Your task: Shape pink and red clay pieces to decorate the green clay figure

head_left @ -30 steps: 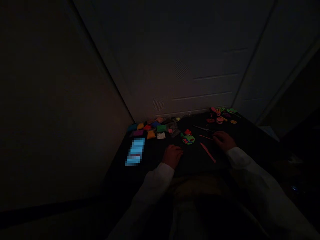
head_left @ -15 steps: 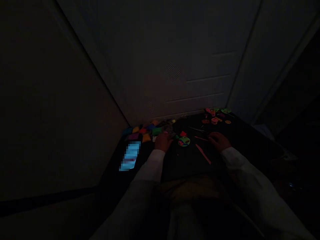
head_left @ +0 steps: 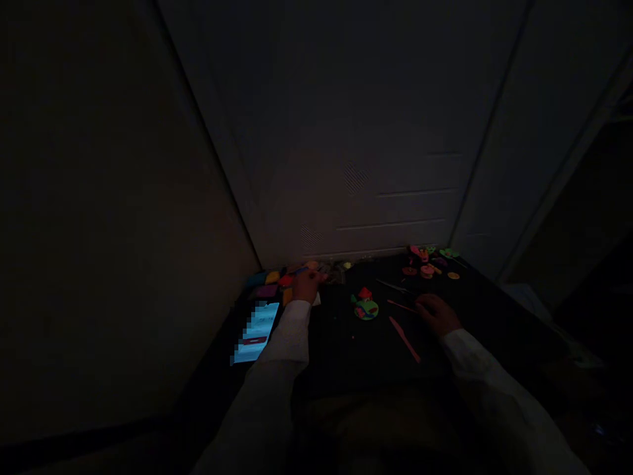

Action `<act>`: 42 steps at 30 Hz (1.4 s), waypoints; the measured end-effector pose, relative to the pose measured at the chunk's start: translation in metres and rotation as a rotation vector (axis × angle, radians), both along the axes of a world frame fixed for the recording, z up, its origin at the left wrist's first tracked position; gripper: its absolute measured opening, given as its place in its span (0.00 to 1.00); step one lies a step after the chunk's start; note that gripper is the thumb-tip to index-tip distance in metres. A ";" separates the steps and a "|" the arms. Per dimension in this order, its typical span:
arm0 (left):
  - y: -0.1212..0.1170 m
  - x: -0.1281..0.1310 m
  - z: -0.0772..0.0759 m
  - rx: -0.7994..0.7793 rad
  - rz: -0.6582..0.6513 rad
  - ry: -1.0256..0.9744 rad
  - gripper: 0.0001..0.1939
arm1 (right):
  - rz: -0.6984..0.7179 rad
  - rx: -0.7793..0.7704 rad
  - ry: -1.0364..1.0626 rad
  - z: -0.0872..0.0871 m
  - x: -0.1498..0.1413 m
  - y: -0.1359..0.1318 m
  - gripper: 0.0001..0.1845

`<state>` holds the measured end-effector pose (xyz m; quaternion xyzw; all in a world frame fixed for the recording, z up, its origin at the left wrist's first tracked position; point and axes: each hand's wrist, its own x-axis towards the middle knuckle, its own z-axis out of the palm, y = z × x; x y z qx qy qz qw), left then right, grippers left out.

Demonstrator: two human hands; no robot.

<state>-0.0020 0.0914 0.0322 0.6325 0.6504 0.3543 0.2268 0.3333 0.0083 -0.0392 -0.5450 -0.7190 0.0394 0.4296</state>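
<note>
The scene is very dark. My left hand point(head_left: 306, 285) is over a row of coloured packets point(head_left: 285, 281) at the back left of the table; its fingers are too dim to tell what they hold, if anything. My right hand point(head_left: 438, 315) rests on the table with loosely bent fingers apart, holding nothing I can see. Its fingertips lie by the end of a thin pink stick point(head_left: 401, 305) and a long, slim grey tool point(head_left: 391, 285). Between the hands sits a round green figure point(head_left: 366, 310) with blue and red parts and a red top. Nearer me lies a pink plastic knife point(head_left: 404, 340).
A lit phone point(head_left: 256, 333) lies at the left of the dark table point(head_left: 366, 369). Several small coloured pieces, including a pink one point(head_left: 427, 271) and a yellow disc point(head_left: 453, 276), lie at the back right. A pale wall panel point(head_left: 395, 132) stands right behind the table.
My left hand has moved left and farther back, onto the packets. My right hand stays by the pink stick. The view has tilted up, so the table appears lower.
</note>
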 end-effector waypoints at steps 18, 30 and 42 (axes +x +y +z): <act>-0.092 0.001 0.058 -0.082 -0.371 -0.968 0.11 | 0.584 -0.363 0.837 0.108 -0.149 -0.004 0.24; -0.145 0.017 0.071 0.254 -0.286 -0.557 0.06 | 0.613 -0.366 0.944 0.114 -0.150 -0.053 0.11; -0.135 0.015 0.077 0.133 -0.555 -0.278 0.10 | 0.652 -0.424 0.935 0.110 -0.146 -0.054 0.10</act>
